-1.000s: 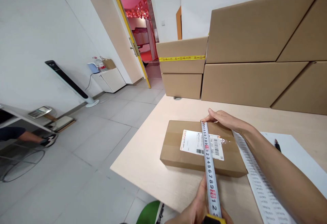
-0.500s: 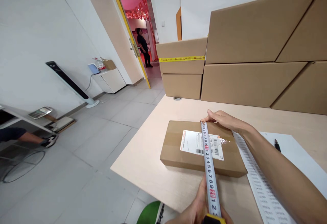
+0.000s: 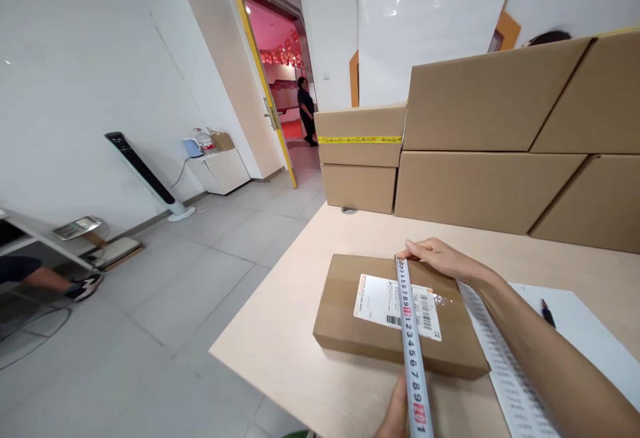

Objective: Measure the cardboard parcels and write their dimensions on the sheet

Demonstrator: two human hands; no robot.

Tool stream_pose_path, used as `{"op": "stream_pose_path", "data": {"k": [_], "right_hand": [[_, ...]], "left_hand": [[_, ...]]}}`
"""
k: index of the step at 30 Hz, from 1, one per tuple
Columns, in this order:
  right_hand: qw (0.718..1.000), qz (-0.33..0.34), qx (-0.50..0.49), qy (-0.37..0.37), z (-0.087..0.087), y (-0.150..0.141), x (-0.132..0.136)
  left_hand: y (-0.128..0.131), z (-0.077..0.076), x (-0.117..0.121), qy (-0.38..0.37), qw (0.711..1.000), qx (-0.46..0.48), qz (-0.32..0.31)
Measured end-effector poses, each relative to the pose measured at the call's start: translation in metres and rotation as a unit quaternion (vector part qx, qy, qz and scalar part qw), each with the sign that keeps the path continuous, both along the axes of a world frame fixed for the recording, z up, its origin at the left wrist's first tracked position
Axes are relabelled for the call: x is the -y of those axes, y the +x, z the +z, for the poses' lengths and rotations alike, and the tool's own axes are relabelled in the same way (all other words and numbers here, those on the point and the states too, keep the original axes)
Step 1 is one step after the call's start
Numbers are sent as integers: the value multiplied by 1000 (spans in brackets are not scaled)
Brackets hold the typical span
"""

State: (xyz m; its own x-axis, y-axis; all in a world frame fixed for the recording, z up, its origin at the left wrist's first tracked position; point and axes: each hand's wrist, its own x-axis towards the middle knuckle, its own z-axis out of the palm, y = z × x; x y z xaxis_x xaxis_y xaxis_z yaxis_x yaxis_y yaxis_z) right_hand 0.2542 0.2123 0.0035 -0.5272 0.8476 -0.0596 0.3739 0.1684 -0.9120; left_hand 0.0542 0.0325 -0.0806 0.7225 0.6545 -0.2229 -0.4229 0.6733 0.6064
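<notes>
- Find the flat, rectangular brown cardboard box (image 3: 345,305) in the lower middle of the frame, lying on the pale wood-coloured worktop (image 3: 280,338), with a white paper label (image 3: 371,298) on top.
- See the narrow silver-white measuring tape (image 3: 411,345) running over box and label, from the far edge past the near edge and out at the bottom of the frame.
- Note the right hand (image 3: 440,258) at the far edge of the box: nearly closed, apparently pinching the tape's end in the fingertips.
- Note the left hand (image 3: 394,415), cut off at the bottom of the frame, close beside the tape; cannot tell how far closed, or on what.
- Pin the tape's end flush with the far edge, without letting it slip inward.
- Draw the tape taut and press it flat; cannot tell from here whether touching the cardboard all along.
- Line up with the left and right sides of the box, to avoid too long a reading from a slant.
- Read at the near edge, between the red 10 and the red 20, looking from straight above.
- Press lightly with both hands, to avoid shifting the box or bending the cardboard.
- Mind the white printed sheet (image 3: 520,391) below the right forearm (image 3: 550,345), and the black pen (image 3: 548,315) at the right of the frame.
</notes>
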Motion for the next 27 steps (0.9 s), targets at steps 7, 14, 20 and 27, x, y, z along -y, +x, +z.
{"op": "stream_pose_path", "data": {"k": [7, 14, 20, 27], "right_hand": [[996, -59, 52, 45, 30, 2, 20], [966, -144, 136, 167, 70, 25, 62], [938, -238, 213, 135, 20, 63, 139], [942, -295, 147, 63, -44, 41, 195]], "left_hand": [[-20, 12, 19, 52, 998, 41, -16], [-65, 42, 21, 115, 985, 67, 114], [-127, 74, 23, -9, 959, -86, 271], [-130, 74, -3, -122, 933, -88, 328]]}}
